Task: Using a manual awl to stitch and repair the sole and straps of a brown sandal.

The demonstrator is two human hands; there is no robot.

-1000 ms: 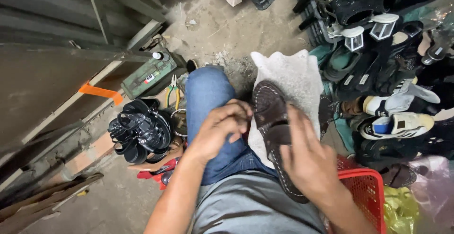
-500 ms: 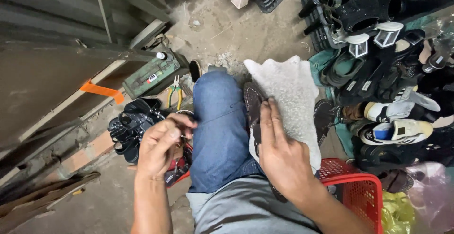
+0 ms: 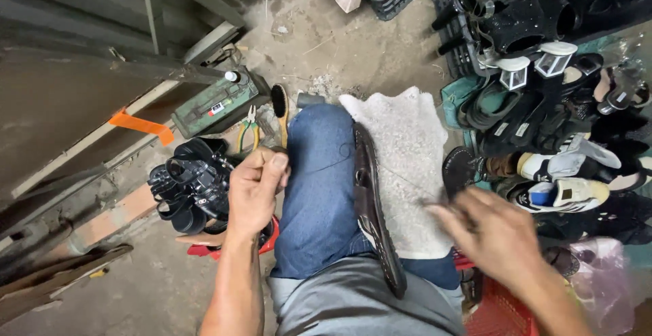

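A dark brown shoe (image 3: 370,207) stands on edge, wedged between my thighs in blue jeans. A white fleecy cloth (image 3: 407,153) covers my right thigh beside it. My left hand (image 3: 255,190) is a closed fist to the left of my left knee, thumb pressed on the fingers, and a thin thread (image 3: 339,151) runs from the shoe towards it. My right hand (image 3: 489,234) is blurred, out to the right of the shoe over the cloth's edge. Another fine thread (image 3: 407,181) leads across the cloth to its fingers.
Black sandals (image 3: 193,183) are heaped on the floor by my left hand. Behind them lie a green metal box (image 3: 217,102), pliers (image 3: 249,129) and a brush (image 3: 280,105). Many shoes (image 3: 550,125) crowd the right side, and a red basket (image 3: 502,309) sits under my right arm.
Both hands left the shoe and drew apart: the left went out past my left knee as a fist, the right swung off to the right. The shoe now stands on edge between my thighs.
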